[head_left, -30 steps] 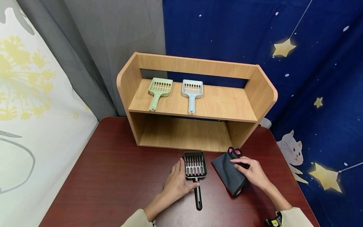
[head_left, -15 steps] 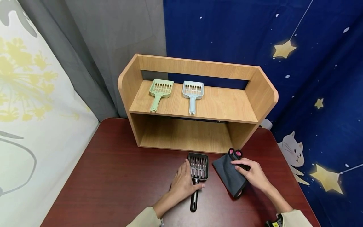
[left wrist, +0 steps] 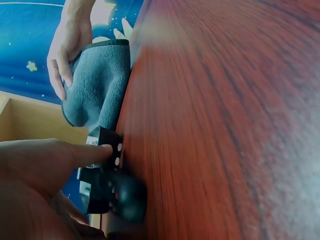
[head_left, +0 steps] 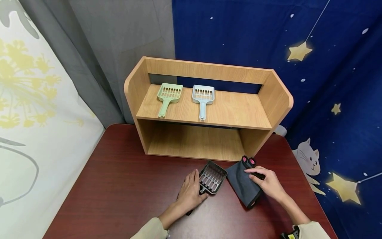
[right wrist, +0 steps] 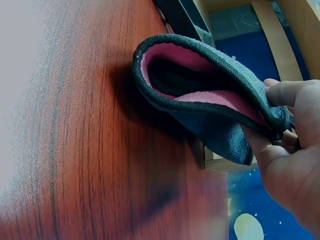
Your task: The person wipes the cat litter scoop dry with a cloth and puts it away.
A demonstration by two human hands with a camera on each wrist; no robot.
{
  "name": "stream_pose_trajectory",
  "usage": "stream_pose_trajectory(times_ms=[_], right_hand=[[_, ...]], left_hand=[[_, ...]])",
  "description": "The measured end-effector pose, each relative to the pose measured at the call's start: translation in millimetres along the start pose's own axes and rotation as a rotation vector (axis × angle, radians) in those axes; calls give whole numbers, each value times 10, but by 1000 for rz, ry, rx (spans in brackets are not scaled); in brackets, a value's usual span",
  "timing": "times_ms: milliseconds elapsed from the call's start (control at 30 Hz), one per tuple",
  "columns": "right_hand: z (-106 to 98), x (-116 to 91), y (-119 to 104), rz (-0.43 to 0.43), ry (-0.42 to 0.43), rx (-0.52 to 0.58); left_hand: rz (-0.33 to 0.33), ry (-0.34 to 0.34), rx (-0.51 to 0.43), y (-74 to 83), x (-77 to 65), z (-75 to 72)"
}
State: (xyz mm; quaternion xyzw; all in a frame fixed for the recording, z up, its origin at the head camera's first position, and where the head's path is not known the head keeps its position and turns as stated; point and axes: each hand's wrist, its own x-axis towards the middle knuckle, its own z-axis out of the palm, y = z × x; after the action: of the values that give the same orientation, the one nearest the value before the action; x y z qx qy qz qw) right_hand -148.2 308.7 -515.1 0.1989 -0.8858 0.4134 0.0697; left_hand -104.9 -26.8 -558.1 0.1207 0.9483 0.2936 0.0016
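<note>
A black litter scoop with a slotted head lies slanted on the table in the head view. My left hand holds it where head and handle meet, thumb at the near side and fingers along the left edge; most of the handle is hidden under the hand. To its right is a folded grey cloth with black trim. My right hand pinches the cloth's right edge. A pink lining shows inside the fold in the right wrist view. The scoop's right corner is close to the cloth; I cannot tell whether they touch.
A wooden two-level shelf stands at the back of the dark red table. On its upper board lie a green litter scoop and a light blue litter scoop. Curtains hang behind.
The black scoop has turned clockwise, its head swinging right toward the cloth and its handle going under my left hand. That hand has shifted slightly right. My right hand stays nearly still on the cloth.
</note>
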Motion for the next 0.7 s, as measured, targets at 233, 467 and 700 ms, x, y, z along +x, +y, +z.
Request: stream_pose_trajectory(times_ms=[233, 467, 700], right_hand=[[-23, 1, -10, 3, 2, -17], [-62, 9, -34, 14, -3, -28], [-79, 33, -41, 5, -14, -38]], left_hand=[[58, 63, 63, -81, -28, -6], [128, 111, 47, -194, -34, -44], [174, 112, 76, -272, -19, -126]])
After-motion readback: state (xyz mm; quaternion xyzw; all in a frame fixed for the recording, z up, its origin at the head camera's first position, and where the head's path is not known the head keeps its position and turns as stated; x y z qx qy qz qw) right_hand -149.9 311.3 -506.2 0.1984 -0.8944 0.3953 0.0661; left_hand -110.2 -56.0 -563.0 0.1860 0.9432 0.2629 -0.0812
